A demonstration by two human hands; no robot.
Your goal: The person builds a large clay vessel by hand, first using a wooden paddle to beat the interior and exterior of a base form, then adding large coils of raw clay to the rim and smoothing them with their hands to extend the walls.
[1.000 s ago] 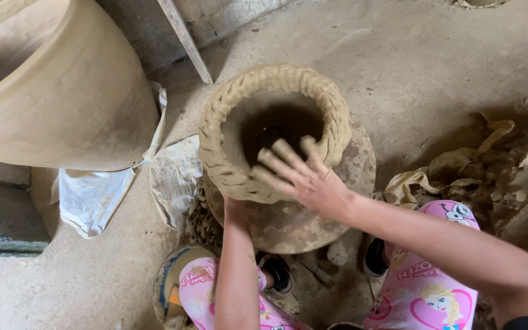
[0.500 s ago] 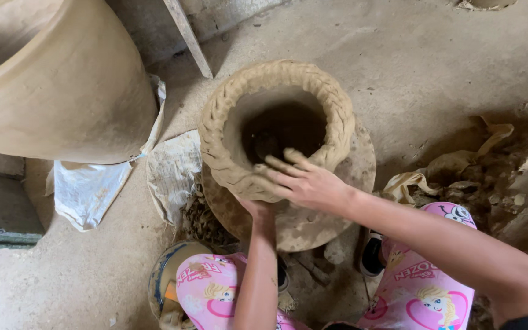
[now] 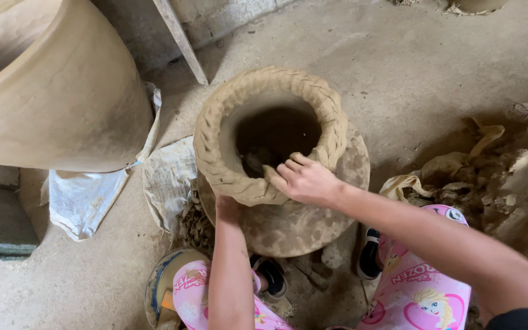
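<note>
Unfired clay pot [image 3: 215, 153], rough coiled rim, on round turntable [image 3: 300, 226] at centre
Right hand [image 3: 304, 180] laid flat over near rim, fingers together; left hand [image 3: 227, 205] under pot wall, grip cannot be told. Dusty concrete floor [image 3: 429, 73]; large smooth jar [image 3: 62, 104] at left, clay scraps [image 3: 508, 177] at right

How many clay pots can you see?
2 for sure. The rough coiled pot sits in the middle under the right hand; the big smooth pot is at top left. Others may be out of view.
</note>
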